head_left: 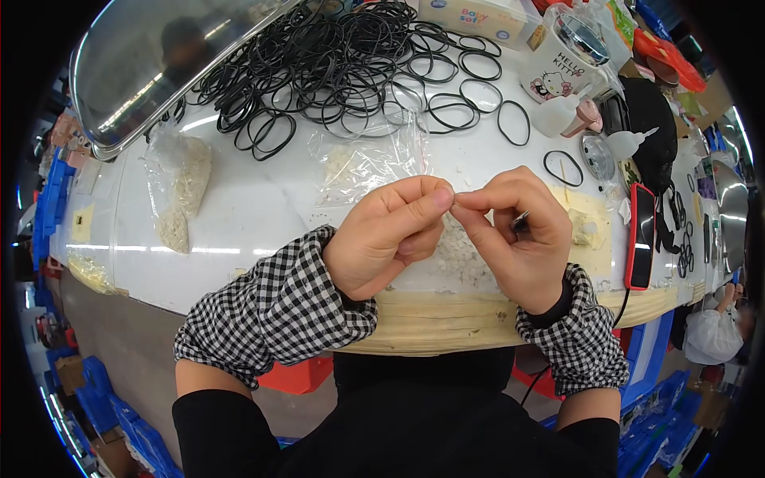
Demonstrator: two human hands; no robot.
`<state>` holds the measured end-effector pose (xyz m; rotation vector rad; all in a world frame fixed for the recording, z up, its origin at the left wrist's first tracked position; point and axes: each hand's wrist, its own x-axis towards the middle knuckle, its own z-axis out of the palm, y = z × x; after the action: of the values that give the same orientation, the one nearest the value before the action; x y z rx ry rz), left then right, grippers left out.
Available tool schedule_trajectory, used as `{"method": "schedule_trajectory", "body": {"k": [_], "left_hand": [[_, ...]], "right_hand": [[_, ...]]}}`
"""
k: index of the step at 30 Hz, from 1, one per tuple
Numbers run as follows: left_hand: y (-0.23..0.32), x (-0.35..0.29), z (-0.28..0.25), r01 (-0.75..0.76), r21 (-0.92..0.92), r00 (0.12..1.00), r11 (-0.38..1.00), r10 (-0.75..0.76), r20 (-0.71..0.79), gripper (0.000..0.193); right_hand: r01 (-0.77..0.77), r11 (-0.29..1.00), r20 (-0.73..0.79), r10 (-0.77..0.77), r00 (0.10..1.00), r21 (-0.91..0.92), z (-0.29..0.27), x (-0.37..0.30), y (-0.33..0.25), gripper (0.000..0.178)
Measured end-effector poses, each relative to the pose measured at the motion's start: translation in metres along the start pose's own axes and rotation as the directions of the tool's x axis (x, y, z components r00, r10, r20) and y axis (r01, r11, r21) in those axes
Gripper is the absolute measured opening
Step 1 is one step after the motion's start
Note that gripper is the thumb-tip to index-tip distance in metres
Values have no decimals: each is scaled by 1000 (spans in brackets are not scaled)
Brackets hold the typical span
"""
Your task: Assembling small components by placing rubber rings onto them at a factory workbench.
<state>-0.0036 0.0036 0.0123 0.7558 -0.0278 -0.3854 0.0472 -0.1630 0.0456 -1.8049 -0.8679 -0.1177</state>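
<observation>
Above the table's near edge, my left hand (394,231) and my right hand (522,239) meet fingertip to fingertip. Thumb and forefinger are pinched together on each; whatever lies between them is too small to make out. A short dark tip of a slim object (520,221) pokes out from the curled fingers of my right hand. Small whitish pieces (458,259) lie scattered on the table beneath the hands. Just beyond my left hand rests a clear plastic bag (351,163) with pale bits in it. Checked sleeve covers wrap both forearms.
A heap of black rings (319,64) spreads across the back, beside a shiny metal tray (159,72). Left lies a bag of pale pieces (187,191). On the right are a white cup (558,72), squeeze bottles (629,143) and a red-cased phone (640,239) with a cable.
</observation>
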Motion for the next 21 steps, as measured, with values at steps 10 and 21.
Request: {"method": "schedule_trajectory", "body": {"k": [10, 21], "left_hand": [[3, 3, -8, 24, -85, 994, 996, -15, 107, 23], [1, 6, -11, 48, -53, 968, 997, -34, 249, 23]], "right_hand": [[-7, 981, 219, 51, 974, -194, -10, 5, 0, 23], [-33, 961, 214, 94, 972, -274, -3, 0, -3, 35]]}}
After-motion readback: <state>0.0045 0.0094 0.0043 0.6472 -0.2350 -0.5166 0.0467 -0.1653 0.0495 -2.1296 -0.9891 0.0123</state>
